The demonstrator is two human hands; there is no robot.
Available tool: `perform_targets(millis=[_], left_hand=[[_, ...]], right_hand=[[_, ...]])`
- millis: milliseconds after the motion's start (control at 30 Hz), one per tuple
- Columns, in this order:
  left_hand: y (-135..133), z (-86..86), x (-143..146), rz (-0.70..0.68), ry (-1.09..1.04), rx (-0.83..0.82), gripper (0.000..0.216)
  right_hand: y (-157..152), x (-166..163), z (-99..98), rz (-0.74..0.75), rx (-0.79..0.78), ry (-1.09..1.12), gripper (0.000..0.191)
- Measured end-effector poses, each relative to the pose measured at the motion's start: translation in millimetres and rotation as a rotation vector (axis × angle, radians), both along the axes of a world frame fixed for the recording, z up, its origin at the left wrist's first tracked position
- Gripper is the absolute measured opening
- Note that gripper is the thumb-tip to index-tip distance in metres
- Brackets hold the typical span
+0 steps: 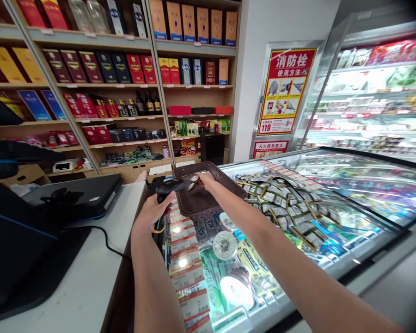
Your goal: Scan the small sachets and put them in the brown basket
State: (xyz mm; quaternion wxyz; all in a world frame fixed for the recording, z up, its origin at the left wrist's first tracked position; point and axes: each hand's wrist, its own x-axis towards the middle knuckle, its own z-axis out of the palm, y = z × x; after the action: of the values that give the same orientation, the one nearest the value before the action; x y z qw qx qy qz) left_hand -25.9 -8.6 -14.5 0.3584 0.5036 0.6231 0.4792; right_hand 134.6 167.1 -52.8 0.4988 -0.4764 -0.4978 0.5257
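My left hand [150, 212] is wrapped round the handle of a black handheld barcode scanner [170, 185], whose head points toward the right hand. My right hand [207, 180] pinches a small shiny packet [193, 182] close to the scanner's front. Beneath the packet lies a dark brown woven basket [225, 181], resting on the glass top of a display freezer. To the basket's right is a pile of similar-looking white, green and gold packets [286, 199]. The fingertips of my right hand are partly hidden behind the packet.
A white counter [114, 259] with a black checkout machine [17, 231] and a cable stands on the left. Under the freezer's glass are tubs [225, 245] and colourful packs. Price labels [185, 254] line its edge. Shelves of boxed bottles [107, 67] stand behind; a lit chiller [370, 101] is at right.
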Motion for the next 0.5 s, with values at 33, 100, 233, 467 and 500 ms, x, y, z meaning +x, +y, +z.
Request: perform_targets(millis=[33,100,233,467,500], left_hand=[[0,2.0,2,-0.016,0.015,0.003,0.054],[-1,7.4,8,-0.061,0.053,0.008,0.053],[-7,23.6,31,-0.215,0.075,0.015,0.052],[-11,37.6,92,-0.396,0.065,0.033,0.05],[-10,36.0,98,-0.407,0.061,0.03,0.05]], right_hand=[[-6,15,-0.7,-0.028,-0.031,-0.007,0.016],[-21,50,-0.5,-0.071,-0.06,0.004,0.013],[-53,129,7.4,-0.123,-0.006,0.092,0.006],[-87,220,32.7,0.004,0.202,0.131,0.022],[-89,227,34.6,0.028,0.219,0.136,0.023]])
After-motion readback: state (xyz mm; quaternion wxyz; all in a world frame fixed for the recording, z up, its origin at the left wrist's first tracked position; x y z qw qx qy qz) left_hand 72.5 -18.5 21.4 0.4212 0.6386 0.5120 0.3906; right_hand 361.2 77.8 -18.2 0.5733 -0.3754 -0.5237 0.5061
